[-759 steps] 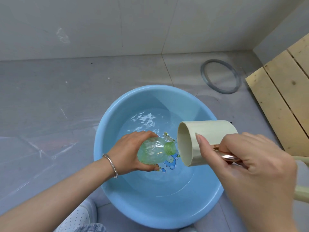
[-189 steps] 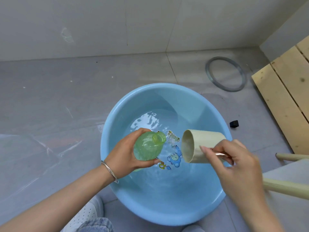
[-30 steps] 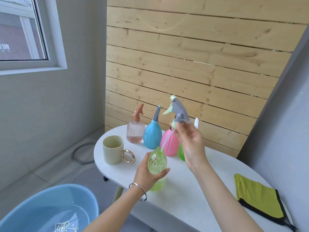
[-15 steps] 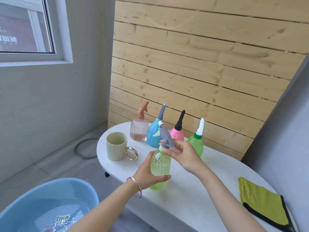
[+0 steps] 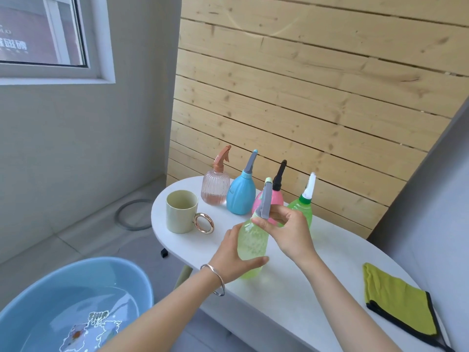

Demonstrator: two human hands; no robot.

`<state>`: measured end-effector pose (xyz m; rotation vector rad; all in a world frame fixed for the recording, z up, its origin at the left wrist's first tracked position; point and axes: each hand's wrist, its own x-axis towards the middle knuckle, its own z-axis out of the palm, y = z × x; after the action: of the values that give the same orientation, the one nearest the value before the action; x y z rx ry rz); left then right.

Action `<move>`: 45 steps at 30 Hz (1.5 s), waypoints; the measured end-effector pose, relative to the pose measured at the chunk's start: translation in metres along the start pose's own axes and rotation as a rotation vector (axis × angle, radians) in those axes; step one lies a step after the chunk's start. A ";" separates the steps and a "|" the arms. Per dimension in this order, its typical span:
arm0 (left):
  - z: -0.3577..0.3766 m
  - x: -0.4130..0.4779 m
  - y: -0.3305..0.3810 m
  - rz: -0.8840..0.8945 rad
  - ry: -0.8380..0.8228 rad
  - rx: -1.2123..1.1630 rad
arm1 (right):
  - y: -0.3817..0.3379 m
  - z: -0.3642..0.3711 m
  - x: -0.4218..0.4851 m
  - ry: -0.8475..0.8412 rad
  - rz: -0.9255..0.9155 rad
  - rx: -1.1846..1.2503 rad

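Observation:
A light green spray bottle (image 5: pixel 252 246) stands upright on the white oval table (image 5: pixel 291 288). My left hand (image 5: pixel 234 255) grips its body from the left. My right hand (image 5: pixel 286 231) pinches the grey spray head (image 5: pixel 265 201) at the bottle's neck, where the head sits upright on the opening. A cream mug (image 5: pixel 180 210) with a gold ring handle stands to the left on the table.
Behind stand a pink ribbed spray bottle (image 5: pixel 215 185), a blue one (image 5: pixel 241 193), a pink one with black nozzle (image 5: pixel 276 194) and a green one (image 5: pixel 303 209). A yellow-green cloth (image 5: pixel 398 303) lies at the right. A blue basin (image 5: pixel 73 306) of water sits on the floor.
My right hand brought the spray head down from above the bottle onto its neck, tube inside. The head now sits lower and more upright than half a second ago.

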<state>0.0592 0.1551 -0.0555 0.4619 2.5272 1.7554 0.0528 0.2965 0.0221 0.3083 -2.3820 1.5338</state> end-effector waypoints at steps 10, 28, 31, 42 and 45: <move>0.000 0.006 0.003 0.025 -0.004 0.088 | -0.002 -0.002 -0.010 0.113 0.041 -0.021; 0.015 0.004 0.002 0.058 0.066 -0.026 | -0.002 0.002 -0.025 0.079 0.095 0.074; 0.015 0.004 0.003 0.050 0.065 -0.028 | -0.005 0.001 -0.017 0.074 0.118 0.024; 0.005 0.012 0.035 0.186 0.273 -0.215 | -0.015 -0.012 -0.009 0.070 0.229 -0.076; 0.006 0.018 0.038 0.167 0.301 -0.233 | -0.019 -0.020 -0.007 -0.022 0.273 -0.121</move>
<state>0.0520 0.1773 -0.0205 0.4361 2.4790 2.3076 0.0683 0.3068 0.0440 -0.0291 -2.6075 1.4919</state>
